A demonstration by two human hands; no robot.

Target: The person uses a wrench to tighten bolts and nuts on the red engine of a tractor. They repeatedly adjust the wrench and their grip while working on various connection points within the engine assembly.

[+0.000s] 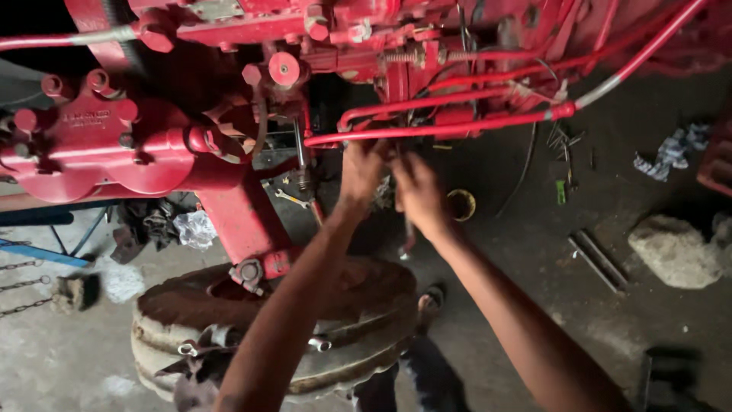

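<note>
Two hands up under the red engine block (114,145), both at the red pipe (427,131) that runs left to right. Left hand (360,172) sits just below the pipe's left bend, fingers curled toward it; can't tell what the grip closes on. Right hand (415,191) is just right of it, fingers reaching up behind the pipe, grip hidden. Yellow tin (461,204) on the floor right of the right hand. Worn tyre (183,320) lies near, below the forearms.
</note>
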